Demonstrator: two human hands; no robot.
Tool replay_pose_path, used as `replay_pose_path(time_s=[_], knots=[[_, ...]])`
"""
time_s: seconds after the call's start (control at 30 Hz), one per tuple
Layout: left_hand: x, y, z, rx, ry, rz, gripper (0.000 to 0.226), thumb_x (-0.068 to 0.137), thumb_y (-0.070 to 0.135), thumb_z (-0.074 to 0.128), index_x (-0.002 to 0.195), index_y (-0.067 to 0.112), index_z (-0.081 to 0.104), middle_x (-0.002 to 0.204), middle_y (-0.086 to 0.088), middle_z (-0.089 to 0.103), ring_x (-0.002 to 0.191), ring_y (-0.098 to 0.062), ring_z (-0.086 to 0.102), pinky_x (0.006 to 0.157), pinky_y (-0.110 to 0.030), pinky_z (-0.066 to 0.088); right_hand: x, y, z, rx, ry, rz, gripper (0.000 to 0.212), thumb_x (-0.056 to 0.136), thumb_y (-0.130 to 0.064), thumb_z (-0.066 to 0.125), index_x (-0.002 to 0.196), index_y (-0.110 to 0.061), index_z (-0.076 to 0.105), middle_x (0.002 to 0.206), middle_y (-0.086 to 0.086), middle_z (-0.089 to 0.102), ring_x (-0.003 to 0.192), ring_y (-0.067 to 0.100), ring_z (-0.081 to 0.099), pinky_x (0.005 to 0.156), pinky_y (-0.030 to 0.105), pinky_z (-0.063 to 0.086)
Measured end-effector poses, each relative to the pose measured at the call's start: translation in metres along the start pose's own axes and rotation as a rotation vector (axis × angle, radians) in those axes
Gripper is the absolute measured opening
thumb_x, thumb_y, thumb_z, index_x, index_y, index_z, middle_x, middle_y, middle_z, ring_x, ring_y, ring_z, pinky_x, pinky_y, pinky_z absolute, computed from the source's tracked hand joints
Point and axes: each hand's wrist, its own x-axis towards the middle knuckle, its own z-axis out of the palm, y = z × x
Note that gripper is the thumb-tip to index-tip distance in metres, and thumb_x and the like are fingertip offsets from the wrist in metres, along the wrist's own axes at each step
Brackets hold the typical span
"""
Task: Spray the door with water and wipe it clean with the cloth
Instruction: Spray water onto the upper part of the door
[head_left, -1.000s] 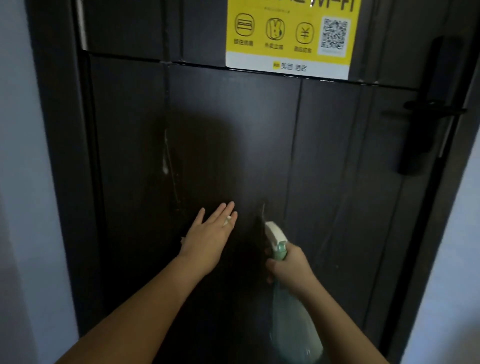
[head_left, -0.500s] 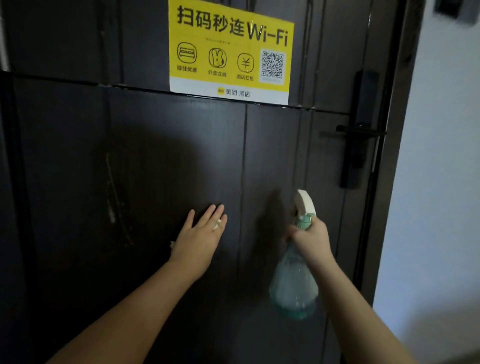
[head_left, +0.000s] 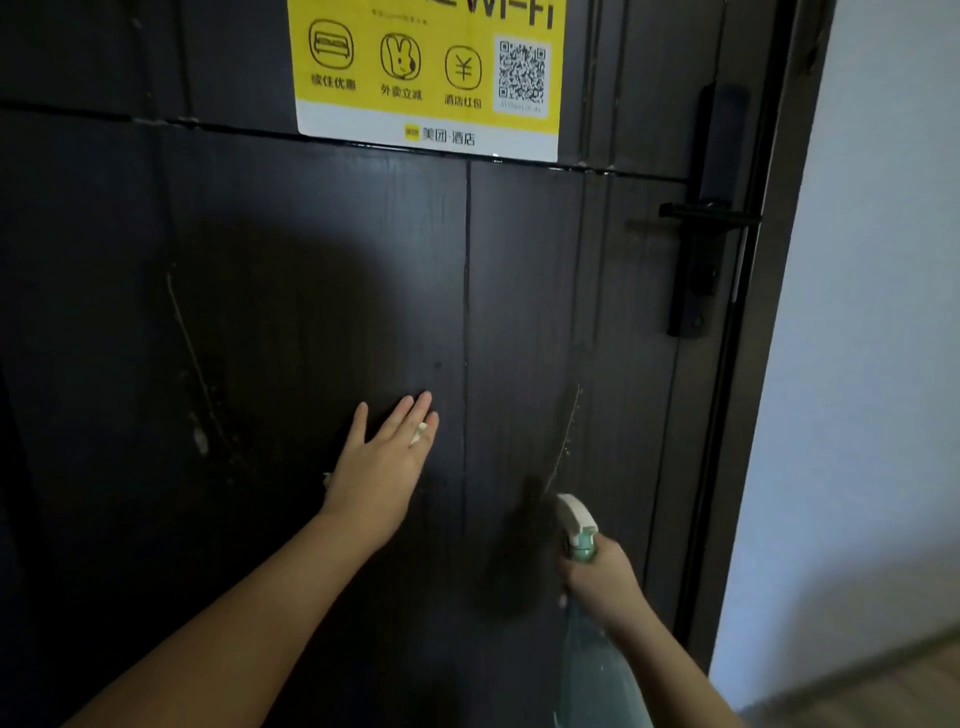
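Far left, one dark door (head_left: 270, 291) fills the view, and a pale streak of droplets (head_left: 195, 374) runs down its left panel. Moving right, the left hand (head_left: 382, 462) lies flat against the door, fingers (head_left: 410, 410) spread and extended, pressing one white cloth (head_left: 418, 432) against the wood; only small bits of it peek out past the fingertips and beside the wrist. Above, one yellow sticker (head_left: 428, 78) with three icons and one QR code sits on the upper panel. Further right, a second thin trail of spray (head_left: 566, 436) climbs the door just above the nozzle. The right hand (head_left: 605, 577) is closed around the neck of one green spray bottle (head_left: 589, 660), white nozzle aimed at the door. One black handle (head_left: 709, 213) sits by the right edge, then the pale wall (head_left: 872, 312).
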Motion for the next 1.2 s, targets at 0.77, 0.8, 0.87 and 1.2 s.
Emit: replay_pose_path(time_s=[0.77, 0.8, 0.87, 1.2], knots=[[-0.129, 0.010, 0.108, -0.114, -0.288, 0.003, 0.096, 0.086, 0.008, 0.058, 0.150, 0.019, -0.013, 0.154, -0.005, -0.029, 0.144, -0.020, -0.022, 0.119, -0.049, 0.002, -0.041, 0.112, 0.055, -0.058, 0.015, 0.147, 0.026, 0.076, 0.007, 0.058, 0.091, -0.013, 0.061, 0.075, 0.009, 0.066, 0.062, 0.020, 0.065, 0.058, 0.036, 0.058], [-0.138, 0.010, 0.118, -0.116, -0.309, -0.002, 0.093, 0.088, 0.007, 0.056, 0.150, 0.020, -0.012, 0.154, -0.004, -0.029, 0.144, -0.020, -0.022, 0.119, -0.049, 0.002, -0.043, 0.120, 0.058, -0.054, 0.044, 0.158, 0.026, 0.076, 0.007, 0.058, 0.090, -0.014, 0.060, 0.077, 0.009, 0.066, 0.064, 0.022, 0.065, 0.061, 0.038, 0.058], [-0.157, 0.010, 0.137, -0.103, -0.361, -0.002, 0.088, 0.089, 0.008, 0.052, 0.151, 0.020, -0.011, 0.155, -0.004, -0.028, 0.144, -0.020, -0.021, 0.119, -0.049, 0.002, -0.048, 0.133, 0.068, -0.078, 0.027, 0.171, 0.027, 0.078, 0.007, 0.058, 0.092, -0.016, 0.058, 0.078, 0.006, 0.065, 0.065, 0.021, 0.066, 0.062, 0.037, 0.058], [-0.232, -0.042, 0.202, -0.163, -0.379, -0.284, 0.100, 0.082, 0.018, 0.066, 0.147, 0.014, -0.010, 0.152, -0.011, -0.023, 0.147, -0.026, -0.008, 0.118, -0.053, 0.008, -0.073, 0.114, 0.210, -0.062, -0.624, -0.031, 0.054, 0.078, 0.008, 0.060, 0.123, -0.021, 0.053, 0.098, -0.001, 0.064, 0.074, 0.021, 0.070, 0.059, 0.030, 0.058]])
